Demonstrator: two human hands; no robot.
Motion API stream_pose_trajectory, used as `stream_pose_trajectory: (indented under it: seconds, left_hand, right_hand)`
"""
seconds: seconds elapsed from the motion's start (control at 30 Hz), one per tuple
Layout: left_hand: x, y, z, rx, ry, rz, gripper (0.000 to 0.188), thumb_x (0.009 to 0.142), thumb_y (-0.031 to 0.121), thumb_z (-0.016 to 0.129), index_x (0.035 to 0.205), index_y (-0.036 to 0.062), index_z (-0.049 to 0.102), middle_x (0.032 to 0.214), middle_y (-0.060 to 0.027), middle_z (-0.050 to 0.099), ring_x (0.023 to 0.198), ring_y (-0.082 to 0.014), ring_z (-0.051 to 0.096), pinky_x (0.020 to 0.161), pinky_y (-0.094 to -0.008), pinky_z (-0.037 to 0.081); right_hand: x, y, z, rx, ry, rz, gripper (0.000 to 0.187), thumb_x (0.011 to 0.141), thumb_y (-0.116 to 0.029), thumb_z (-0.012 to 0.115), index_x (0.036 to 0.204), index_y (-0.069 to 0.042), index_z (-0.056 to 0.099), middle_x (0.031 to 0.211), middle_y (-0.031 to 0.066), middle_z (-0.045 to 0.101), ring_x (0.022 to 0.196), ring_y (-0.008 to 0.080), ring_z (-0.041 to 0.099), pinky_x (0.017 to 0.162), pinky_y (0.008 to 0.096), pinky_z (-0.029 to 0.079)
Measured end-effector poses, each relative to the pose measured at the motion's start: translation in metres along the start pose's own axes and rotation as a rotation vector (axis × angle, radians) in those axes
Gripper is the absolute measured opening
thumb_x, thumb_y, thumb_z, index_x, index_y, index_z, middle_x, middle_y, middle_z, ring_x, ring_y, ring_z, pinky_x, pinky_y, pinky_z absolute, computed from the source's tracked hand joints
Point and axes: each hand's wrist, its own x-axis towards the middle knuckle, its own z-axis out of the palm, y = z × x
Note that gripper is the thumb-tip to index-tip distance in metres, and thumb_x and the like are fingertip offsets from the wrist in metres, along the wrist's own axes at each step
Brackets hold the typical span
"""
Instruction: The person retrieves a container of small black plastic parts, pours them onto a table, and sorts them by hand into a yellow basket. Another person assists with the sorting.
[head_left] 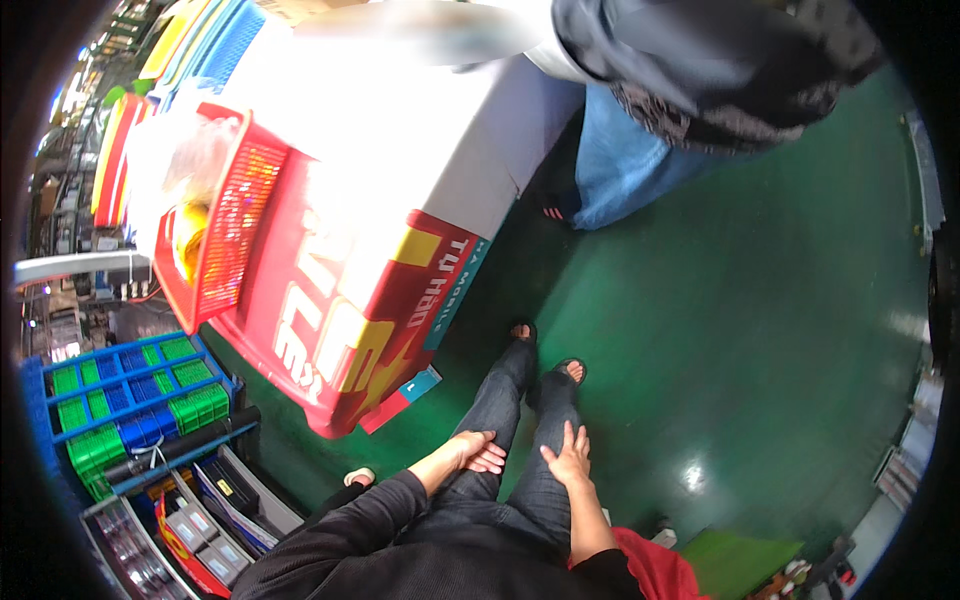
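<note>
My left hand (478, 452) is over my left thigh, its fingers stretched out and holding nothing. Beside it, my right hand (570, 456) lies at my right thigh with the fingers spread, also without anything in it. I cannot tell how firmly either palm rests on the dark jeans (463, 490). Ahead and to the left stands a table with a red, yellow and white printed cover (340, 330), apart from both hands. On its left side, a red plastic basket (240, 225) holds a yellow thing and some clear plastic.
Across the table stands another person in a dark jacket (690, 50) and blue jeans (615, 160); a blurred arm reaches over the tabletop. Blue and green crates (140, 390) are at left, above grey bins (240, 490). Red cloth (660, 565) is near my right side, on a green floor (740, 300).
</note>
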Motion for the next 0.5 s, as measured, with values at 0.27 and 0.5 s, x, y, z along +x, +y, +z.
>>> stream_pose_trajectory:
  seconds: [0.27, 0.5]
  left_hand:
    - [-0.054, -0.012, 0.027, 0.231, 0.400, 0.659, 0.043, 0.085, 0.024, 0.050, 0.126, 0.0121, 0.044, 0.091, -0.0167, 0.063, 0.073, -0.0260, 0.065, 0.062, -0.0366, 0.052]
    - [-0.205, 0.074, 0.025, 0.598, 0.379, 1.252, 0.032, 0.085, 0.029, 0.049, 0.108, 0.0089, 0.059, 0.107, -0.0105, 0.061, 0.102, -0.0213, 0.056, 0.089, -0.0318, 0.042]
  right_hand:
    - [-0.073, 0.011, -0.054, -0.070, -0.285, -0.194, 0.053, 0.083, -0.038, 0.054, 0.130, -0.016, 0.042, 0.142, 0.0216, 0.017, 0.131, 0.0347, 0.020, 0.107, 0.0395, 0.021]
    - [-0.078, -0.036, -0.147, -0.114, -0.474, -0.163, 0.042, 0.090, -0.043, 0.039, 0.129, -0.028, 0.043, 0.128, 0.0034, 0.048, 0.105, 0.0251, 0.050, 0.071, 0.0448, 0.049]
